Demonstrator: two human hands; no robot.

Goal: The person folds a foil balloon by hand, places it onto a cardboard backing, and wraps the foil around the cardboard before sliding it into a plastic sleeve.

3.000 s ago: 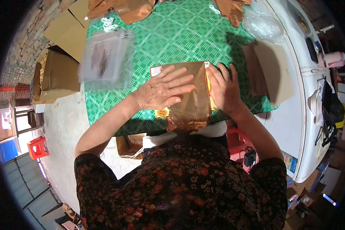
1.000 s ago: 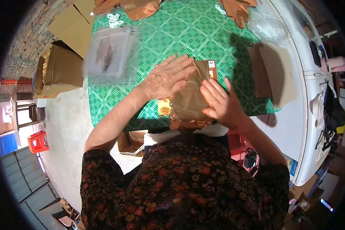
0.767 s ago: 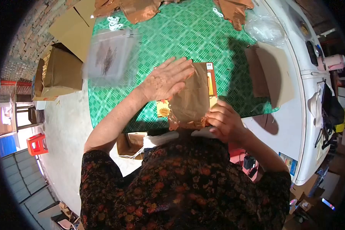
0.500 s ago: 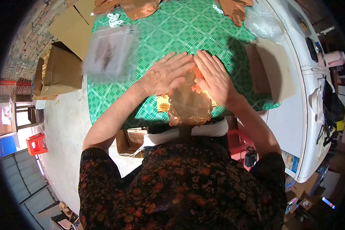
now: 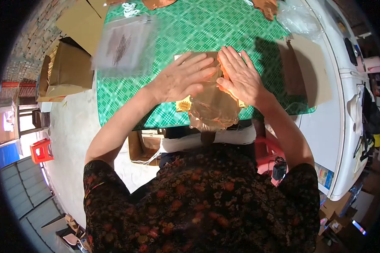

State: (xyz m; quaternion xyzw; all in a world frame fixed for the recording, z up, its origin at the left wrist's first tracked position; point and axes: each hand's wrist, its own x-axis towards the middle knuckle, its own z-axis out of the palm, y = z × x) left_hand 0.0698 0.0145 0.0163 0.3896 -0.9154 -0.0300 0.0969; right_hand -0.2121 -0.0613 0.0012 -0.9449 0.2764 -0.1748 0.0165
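A sheer brown piece of fabric, which looks like hosiery, lies over a flat card with a yellow starburst print at the near edge of the table. My left hand is flat with fingers stretched, over the card's left side. On the other side, my right hand rests with straight fingers along the fabric's right part, where bright light turns it orange. A narrow gap separates the two hands. The fabric's wavy lower end hangs near the table edge. Both palms are hidden.
A green checked cloth covers the table. Clear plastic bags lie at left, a cardboard sheet and clear plastic wrap at right. More brown fabric and white cord lie at the back. An open carton stands left.
My hands have drawn slightly apart, baring more of the card's far edge between them. The fabric lies much as before, and the whole view has shifted a little.
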